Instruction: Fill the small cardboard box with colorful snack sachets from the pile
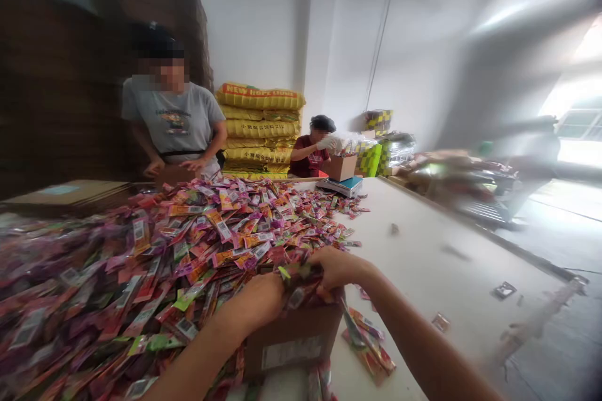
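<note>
A brown cardboard box (pixel 296 332) with a white label on its near side stands in front of me on the white table. Small, colourful snack packets (pixel 301 291) fill its top. My left hand (pixel 269 297) is closed at the box's left rim, against these packets, with its fingertips hidden. From the right, my right hand (pixel 336 266) curls over the same bunch, thumb and fingers bent around it. A large heap of similar packets (pixel 244 225) lies to the left and behind the box. A few loose packets (pixel 369 344) lie by its right side.
Across the table, one person (pixel 176 119) stands by flat cardboard (pixel 70 194). Another person (pixel 313 153) with a gloved hand reaches over a box (pixel 342 166) on a scale (pixel 345 186). Yellow sacks (pixel 261 128) are stacked behind. The table's right edge (pixel 475 229) borders the floor.
</note>
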### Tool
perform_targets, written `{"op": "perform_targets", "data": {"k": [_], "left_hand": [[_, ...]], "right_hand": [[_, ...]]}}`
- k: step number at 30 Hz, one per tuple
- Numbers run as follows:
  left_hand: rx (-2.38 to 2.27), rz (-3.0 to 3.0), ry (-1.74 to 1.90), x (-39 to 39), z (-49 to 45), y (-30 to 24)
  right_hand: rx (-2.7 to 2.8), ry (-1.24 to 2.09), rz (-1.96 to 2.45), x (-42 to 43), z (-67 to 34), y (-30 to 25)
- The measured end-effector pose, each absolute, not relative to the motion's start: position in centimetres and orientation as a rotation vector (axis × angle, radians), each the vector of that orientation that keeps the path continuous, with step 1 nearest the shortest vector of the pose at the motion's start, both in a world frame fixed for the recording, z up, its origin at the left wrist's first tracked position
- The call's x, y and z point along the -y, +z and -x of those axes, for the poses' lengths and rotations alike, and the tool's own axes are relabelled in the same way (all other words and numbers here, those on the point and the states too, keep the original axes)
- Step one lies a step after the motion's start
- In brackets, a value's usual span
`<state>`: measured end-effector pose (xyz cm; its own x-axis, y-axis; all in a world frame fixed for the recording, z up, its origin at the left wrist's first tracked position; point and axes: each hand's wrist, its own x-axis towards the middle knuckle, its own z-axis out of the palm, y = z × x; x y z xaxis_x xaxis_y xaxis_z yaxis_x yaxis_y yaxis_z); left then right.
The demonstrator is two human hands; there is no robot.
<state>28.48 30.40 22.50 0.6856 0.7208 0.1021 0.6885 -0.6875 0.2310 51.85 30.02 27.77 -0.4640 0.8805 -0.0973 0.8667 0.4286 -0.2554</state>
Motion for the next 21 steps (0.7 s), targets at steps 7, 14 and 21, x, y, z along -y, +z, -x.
{"op": "perform_targets", "data": {"k": [7,14,21], "left_hand": [[-1.425,-2.395,1.157,-32.2,-27.0,21.0],[-1.261,-2.104,0.977,-34.4,-27.9,13.5],[-1.311,-2.128,1.112,-33.3,-26.9,11.1]], "right_hand": [[2.730,0.525,1.353,-30.5,-48.1,23.9],[2.143,1.083,1.253,-31.8,-55.1,25.8],[1.797,0.277,2.253,-35.9,-63.3,9.7]]}}
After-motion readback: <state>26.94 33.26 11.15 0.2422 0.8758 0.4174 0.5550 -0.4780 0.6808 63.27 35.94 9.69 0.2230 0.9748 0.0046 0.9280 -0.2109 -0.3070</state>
